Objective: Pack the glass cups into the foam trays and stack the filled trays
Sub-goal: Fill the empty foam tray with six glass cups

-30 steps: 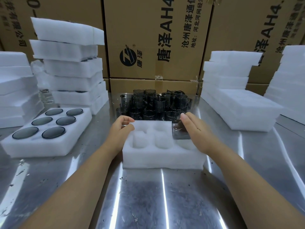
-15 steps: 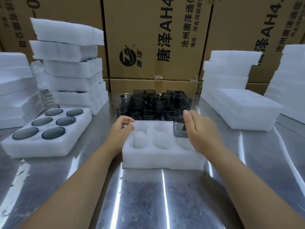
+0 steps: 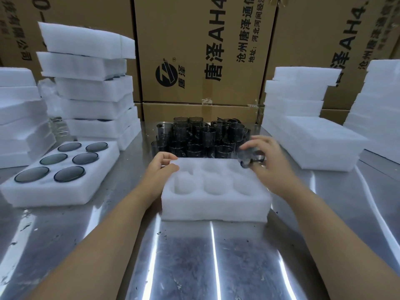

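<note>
Fingers (image 3: 259,140) of right hand (image 3: 273,167) pinch blurred smoky cup (image 3: 249,156).

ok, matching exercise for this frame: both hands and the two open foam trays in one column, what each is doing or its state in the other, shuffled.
Things:
1. left hand
2. right hand
3. centre foam tray
4. left foam tray

States:
a. every pocket filled
b. grips a glass cup
c. every pocket empty
d. holds the far-left corner of the centre foam tray

Pairs: 1-d, 2-b, 3-c, 4-a
</note>
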